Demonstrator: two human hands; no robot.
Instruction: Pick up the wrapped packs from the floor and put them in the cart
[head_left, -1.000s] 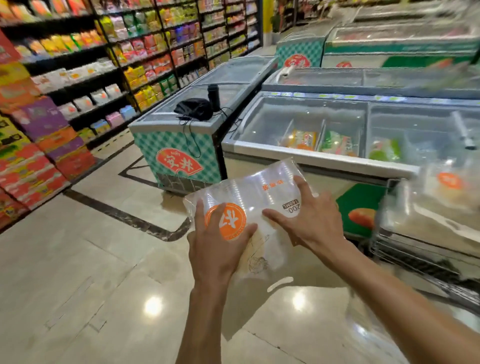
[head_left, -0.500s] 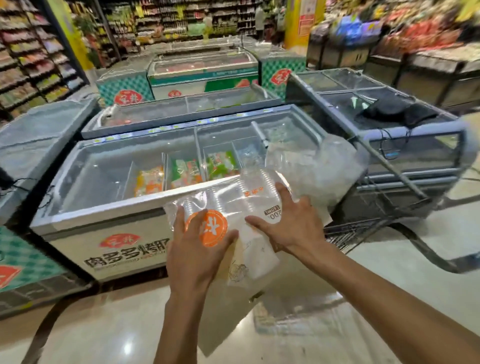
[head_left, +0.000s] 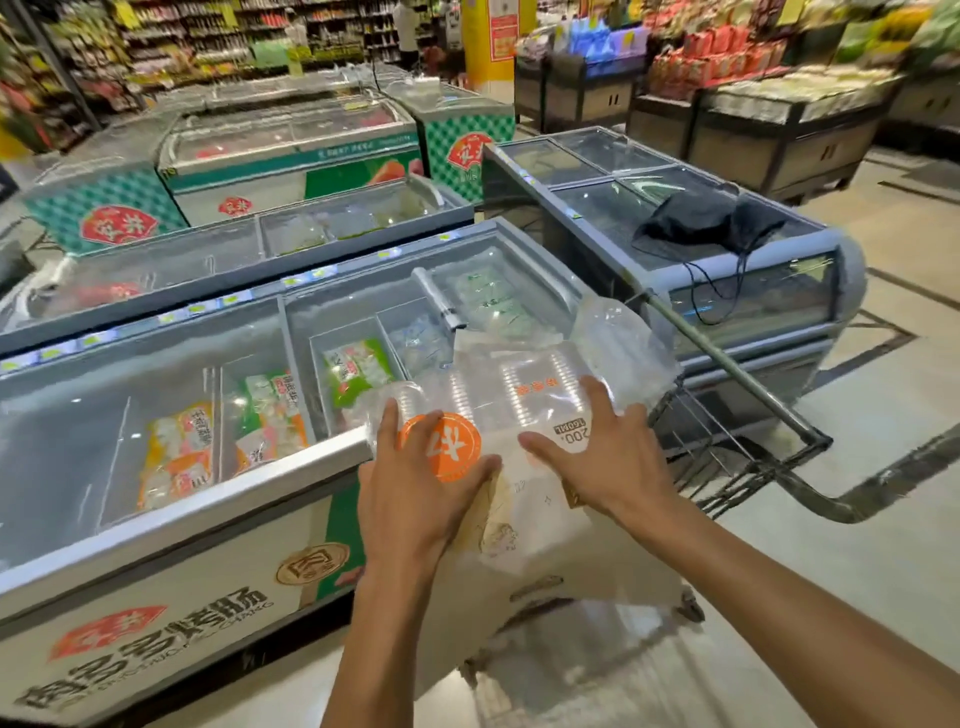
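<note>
A wrapped pack (head_left: 519, 410) of clear plastic cups with a round orange logo is in the air between my two hands. My left hand (head_left: 415, 488) grips its near left end by the logo. My right hand (head_left: 608, 457) grips the pack's right side with fingers spread over it. The pack hovers at the left edge of the wire cart (head_left: 727, 441), which stands to my right. Another clear wrapped pack (head_left: 618, 338) lies in the cart behind the held one. The held pack's lower part hides the cart's inside.
A chest freezer (head_left: 171, 525) with glass lids and food bags stands right in front, touching the cart's left side. More freezers stand behind it. A black bag (head_left: 706, 218) lies on the freezer at right. Pale tiled floor (head_left: 857, 467) spreads to the right.
My view has swung right from the shelf aisle to the freezers and cart. Both hands have carried the pack along and now hold it over the cart's edge.
</note>
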